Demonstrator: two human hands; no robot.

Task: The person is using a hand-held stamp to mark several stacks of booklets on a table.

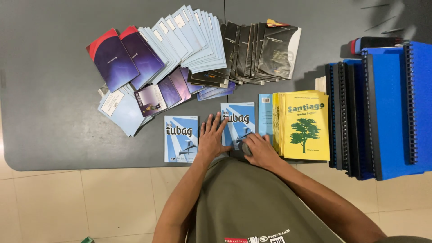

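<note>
My left hand lies flat with fingers spread on the grey table, between two light-blue booklets, its fingertips touching the left edge of the right one. The other light-blue booklet lies just left of that hand. My right hand rests at the near table edge with its fingers curled around a small dark round object, on the lower corner of the right booklet. A stack of yellow booklets with a green tree sits immediately right of my right hand.
Fanned booklets lie at the back: purple and red ones, pale blue ones, black ones. Blue spiral-bound books stand stacked at the right. The grey table ends at a tiled floor.
</note>
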